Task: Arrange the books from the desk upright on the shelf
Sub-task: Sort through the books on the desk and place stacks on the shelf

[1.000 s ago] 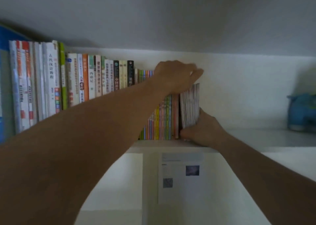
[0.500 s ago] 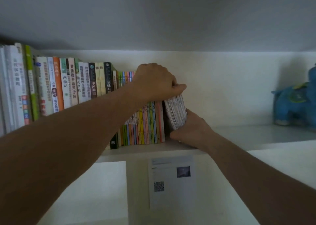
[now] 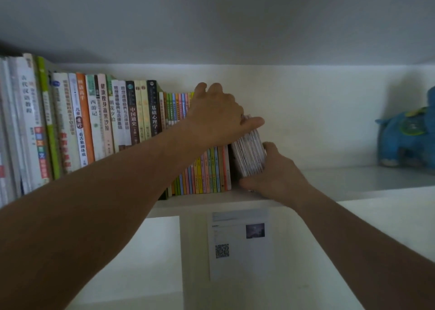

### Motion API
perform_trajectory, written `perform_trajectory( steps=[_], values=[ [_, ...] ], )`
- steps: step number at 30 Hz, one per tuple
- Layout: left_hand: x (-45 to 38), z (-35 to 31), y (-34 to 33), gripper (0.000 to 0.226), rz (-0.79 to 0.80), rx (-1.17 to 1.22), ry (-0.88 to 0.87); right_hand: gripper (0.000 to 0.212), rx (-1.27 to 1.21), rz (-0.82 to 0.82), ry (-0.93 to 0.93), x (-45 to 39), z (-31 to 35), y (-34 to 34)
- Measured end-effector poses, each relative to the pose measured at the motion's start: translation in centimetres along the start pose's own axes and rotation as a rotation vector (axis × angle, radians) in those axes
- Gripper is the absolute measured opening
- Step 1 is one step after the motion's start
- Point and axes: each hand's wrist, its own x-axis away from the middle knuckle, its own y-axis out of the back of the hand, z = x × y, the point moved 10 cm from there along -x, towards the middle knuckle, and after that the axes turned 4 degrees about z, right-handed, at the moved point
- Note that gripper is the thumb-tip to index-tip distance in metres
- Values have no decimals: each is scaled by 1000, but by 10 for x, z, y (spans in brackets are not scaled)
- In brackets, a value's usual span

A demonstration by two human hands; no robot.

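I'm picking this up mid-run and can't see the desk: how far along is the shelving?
Done: a long row of books stands upright on the shelf. In hand: a batch of thin books, tilted at the row's right end, with the left hand on its top and the right hand gripping its lower edge. Left: push the batch upright against the row. The desk isn't in view, so remaining books are unknown.

Two hands [image 3: 216, 119], one blue plush toy [image 3: 408, 140], one taped paper sheet [image 3: 240, 241].

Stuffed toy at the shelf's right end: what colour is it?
Blue, with a greenish patch on its side; the stuffed toy shows in the head view.
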Motion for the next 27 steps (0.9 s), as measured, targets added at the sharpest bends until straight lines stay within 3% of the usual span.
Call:
perform_trajectory(
  steps=[1, 3, 6, 8, 11, 14, 16, 19, 20, 22, 24, 27],
  values=[
    [2, 0, -1, 100, 0, 3, -13, 93, 26, -56, 78, 3, 7, 3],
    [3, 1, -3, 95, 12, -2, -34, 97, 74, -92, 169, 10, 15, 0],
    [-1, 2, -6, 85, 42, 14, -23, 83, 134, -46, 162, 12, 13, -6],
    [0, 3, -6, 91, 49, 30, -21, 82, 120, -3, 160, 13, 15, -6],
    [7, 3, -3, 97, 31, 35, -20, 87, -37, 32, 160, 15, 18, -5],
    [7, 0, -1, 76, 66, 81, 76, 105, -107, 21, 127, 12, 14, -8],
    [-2, -17, 12, 65, 27, 111, 86, 100, -60, 59, 105, 5, 16, -15],
    [-5, -71, 26, 54, -136, 151, -183, 86, 27, 198, 100, 7, 21, -16],
    [-1, -83, 18, 51, -123, 93, -251, 75, 56, 281, 69, 12, 15, -15],
    [4, -90, 0, 48, -76, -31, -262, 73, 192, 372, -82, 26, -16, -4],
    [6, -86, -2, 52, -75, -38, -254, 68, 438, 349, -126, 37, -34, 7],
    [11, -96, -2, 49, -160, -30, -342, 55, 596, 206, -18, 41, -31, 8]
  ],
)
